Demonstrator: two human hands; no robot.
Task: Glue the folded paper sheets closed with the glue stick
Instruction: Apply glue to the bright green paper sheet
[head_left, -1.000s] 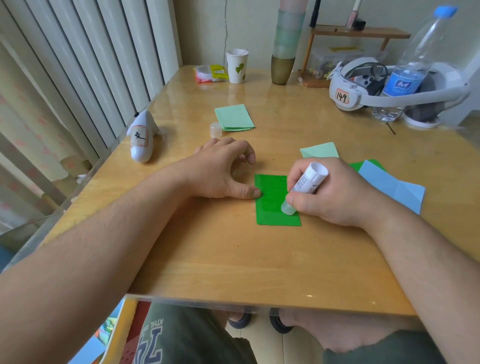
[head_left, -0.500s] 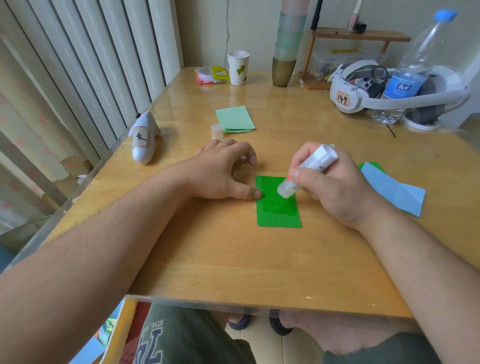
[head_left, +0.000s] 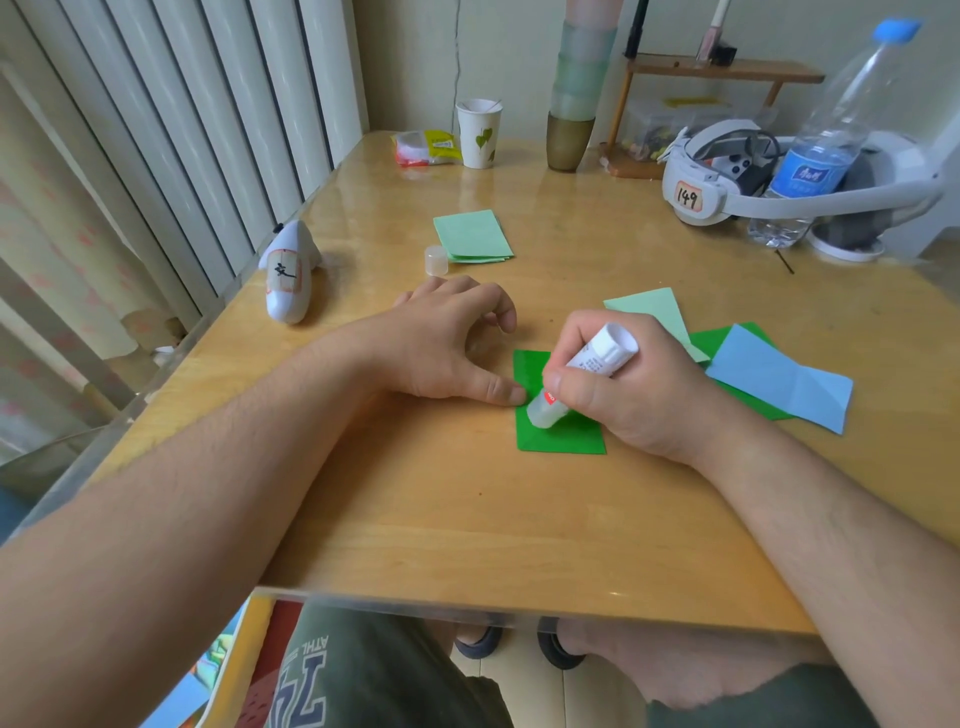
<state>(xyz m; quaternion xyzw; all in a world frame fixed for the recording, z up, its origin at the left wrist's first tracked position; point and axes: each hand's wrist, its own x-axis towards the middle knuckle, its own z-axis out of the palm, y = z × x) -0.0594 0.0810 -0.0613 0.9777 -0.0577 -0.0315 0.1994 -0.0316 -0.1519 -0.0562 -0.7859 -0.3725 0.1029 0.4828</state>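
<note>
A wooden desk (head_left: 467, 519) with a glossy clear cover fills the middle of the scene, its near edge catching the light. Along the left runs a bank of pale vertical blinds (head_left: 208, 130), with a patterned curtain (head_left: 47, 249) nearer in front of them. The far wall (head_left: 493, 57) is plain cream, with a thin cable hanging down it. At the far right a small wooden shelf (head_left: 727, 70) stands on the desk against the wall. Under the near edge, light floor tiles (head_left: 519, 691) show. Soft, even daylight falls across the room.
</note>
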